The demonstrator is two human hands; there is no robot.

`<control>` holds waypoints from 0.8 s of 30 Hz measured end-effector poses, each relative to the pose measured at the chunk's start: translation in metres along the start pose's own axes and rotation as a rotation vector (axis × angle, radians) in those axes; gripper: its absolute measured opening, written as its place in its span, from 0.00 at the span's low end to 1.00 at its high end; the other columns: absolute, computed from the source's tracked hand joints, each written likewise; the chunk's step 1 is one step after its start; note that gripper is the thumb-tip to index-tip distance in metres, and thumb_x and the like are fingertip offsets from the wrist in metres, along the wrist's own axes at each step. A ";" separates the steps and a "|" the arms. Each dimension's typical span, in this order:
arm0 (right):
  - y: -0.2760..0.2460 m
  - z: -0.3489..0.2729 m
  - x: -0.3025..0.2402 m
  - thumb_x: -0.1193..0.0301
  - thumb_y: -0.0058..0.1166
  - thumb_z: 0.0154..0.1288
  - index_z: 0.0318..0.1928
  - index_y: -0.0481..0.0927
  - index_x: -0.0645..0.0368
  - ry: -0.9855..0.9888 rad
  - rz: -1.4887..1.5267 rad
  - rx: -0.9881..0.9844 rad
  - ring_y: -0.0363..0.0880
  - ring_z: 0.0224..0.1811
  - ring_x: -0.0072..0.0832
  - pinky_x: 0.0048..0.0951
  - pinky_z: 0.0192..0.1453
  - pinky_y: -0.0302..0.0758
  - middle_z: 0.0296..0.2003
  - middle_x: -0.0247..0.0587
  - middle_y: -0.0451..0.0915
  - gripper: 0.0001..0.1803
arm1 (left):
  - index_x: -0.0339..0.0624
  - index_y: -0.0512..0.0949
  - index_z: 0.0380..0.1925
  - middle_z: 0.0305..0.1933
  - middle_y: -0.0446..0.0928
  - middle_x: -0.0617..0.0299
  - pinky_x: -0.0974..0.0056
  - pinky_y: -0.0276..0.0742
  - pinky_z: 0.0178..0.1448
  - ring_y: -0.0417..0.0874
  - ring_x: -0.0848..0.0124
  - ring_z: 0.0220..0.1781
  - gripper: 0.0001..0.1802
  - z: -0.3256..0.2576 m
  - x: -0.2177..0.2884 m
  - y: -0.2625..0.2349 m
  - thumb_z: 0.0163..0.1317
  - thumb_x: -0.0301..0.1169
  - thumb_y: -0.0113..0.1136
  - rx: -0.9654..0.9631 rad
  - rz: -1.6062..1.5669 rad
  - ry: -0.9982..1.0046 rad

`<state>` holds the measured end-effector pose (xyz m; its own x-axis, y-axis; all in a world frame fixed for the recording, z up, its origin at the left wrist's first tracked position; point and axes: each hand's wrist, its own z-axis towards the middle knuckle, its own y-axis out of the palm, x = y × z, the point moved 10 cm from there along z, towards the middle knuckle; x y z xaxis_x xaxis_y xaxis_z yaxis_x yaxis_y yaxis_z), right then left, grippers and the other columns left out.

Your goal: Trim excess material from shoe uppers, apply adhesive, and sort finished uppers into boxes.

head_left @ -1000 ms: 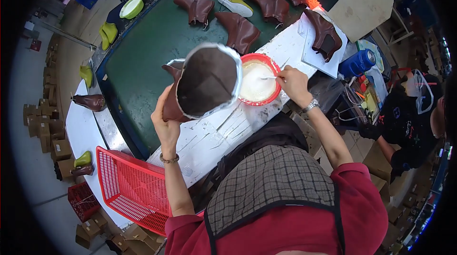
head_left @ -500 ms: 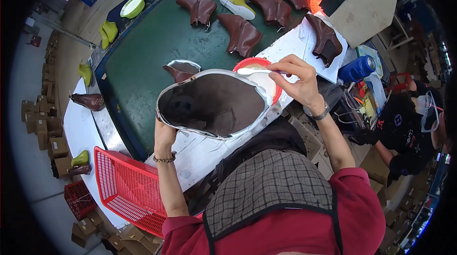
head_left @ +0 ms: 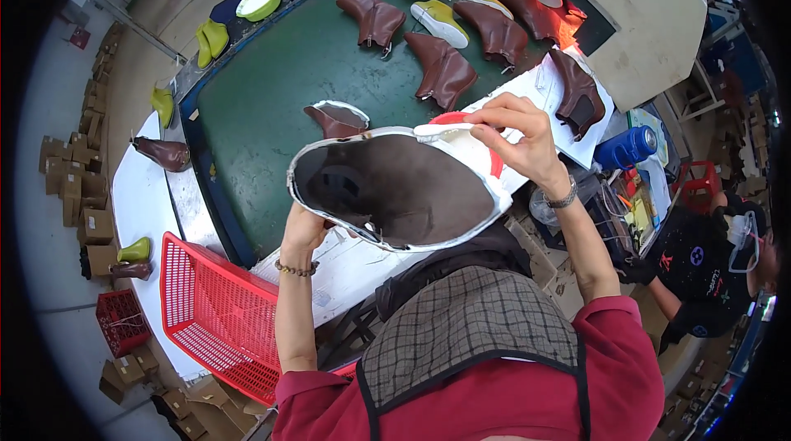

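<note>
Head view was filled at its centre by a brown boot point(head_left: 404, 190), held up sole-side to the camera above the white workbench point(head_left: 354, 264). The bottom of the boot was a dark, matte oval, ringed by a pale, glossy edge. The left hand point(head_left: 303, 228) was closed around the boot's left end from beneath, a bead bracelet at the wrist. The right hand point(head_left: 523, 138) was clenched on the boot's upper right rim, fingers curled over the white edge; a wristwatch was worn on that arm. A red bowl point(head_left: 493, 163) on the workbench was mostly hidden behind the boot and the right hand, so its contents could not be seen.

Beyond the boot, a dark green conveyor belt point(head_left: 272, 87) was spread with more brown ankle boots point(head_left: 445, 70) and yellow-green soles point(head_left: 440, 23), smooth and moulded in shape. One boot with a white rim point(head_left: 336, 118) lay just behind the held one. Right of the held boot, another brown boot point(head_left: 578, 97) stood on white paper, with a blue bottle point(head_left: 628, 147) beside it. Below and left of the held boot, a red mesh plastic basket point(head_left: 218, 317) was set against the workbench. Farther left, cardboard boxes point(head_left: 82, 202) were stacked on the floor. A second person in dark clothing point(head_left: 700, 272) was seated far right.
</note>
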<state>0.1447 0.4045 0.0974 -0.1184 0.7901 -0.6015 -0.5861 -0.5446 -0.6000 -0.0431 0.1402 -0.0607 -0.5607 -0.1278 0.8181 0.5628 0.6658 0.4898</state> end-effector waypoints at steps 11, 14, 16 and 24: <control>0.029 0.052 -0.045 0.71 0.71 0.54 0.38 0.90 0.51 -0.350 -0.104 -0.178 0.79 0.38 0.22 0.30 0.50 0.63 0.33 0.28 0.83 0.09 | 0.21 0.69 0.51 0.42 0.81 0.39 0.50 0.89 0.30 0.87 0.45 0.27 0.24 -0.011 -0.027 0.058 0.49 0.08 0.45 -0.220 0.188 -0.277; 0.046 0.062 -0.048 0.70 0.71 0.54 0.39 0.90 0.50 -0.354 -0.058 -0.203 0.79 0.38 0.21 0.30 0.51 0.62 0.34 0.27 0.82 0.09 | 0.21 0.72 0.47 0.40 0.82 0.40 0.49 0.88 0.29 0.87 0.46 0.26 0.20 -0.007 -0.043 0.061 0.51 0.09 0.46 -0.279 0.168 -0.325; 0.045 0.064 -0.042 0.69 0.71 0.54 0.39 0.90 0.51 -0.329 0.004 -0.197 0.79 0.39 0.22 0.30 0.52 0.64 0.35 0.28 0.83 0.10 | 0.21 0.73 0.45 0.39 0.82 0.40 0.48 0.88 0.29 0.87 0.46 0.26 0.19 -0.005 -0.039 0.042 0.51 0.09 0.45 -0.258 0.128 -0.249; 0.019 0.014 0.021 0.70 0.70 0.56 0.38 0.89 0.53 -0.025 0.024 -0.062 0.80 0.36 0.23 0.28 0.49 0.64 0.33 0.30 0.84 0.09 | 0.33 0.76 0.57 0.54 0.81 0.53 0.60 0.87 0.52 0.85 0.62 0.50 0.19 -0.023 0.012 -0.052 0.66 0.15 0.56 0.035 -0.075 0.186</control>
<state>0.1197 0.4151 0.0809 -0.1523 0.7833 -0.6027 -0.5320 -0.5790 -0.6179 -0.0647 0.0870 -0.0690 -0.4762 -0.3093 0.8231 0.5010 0.6739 0.5431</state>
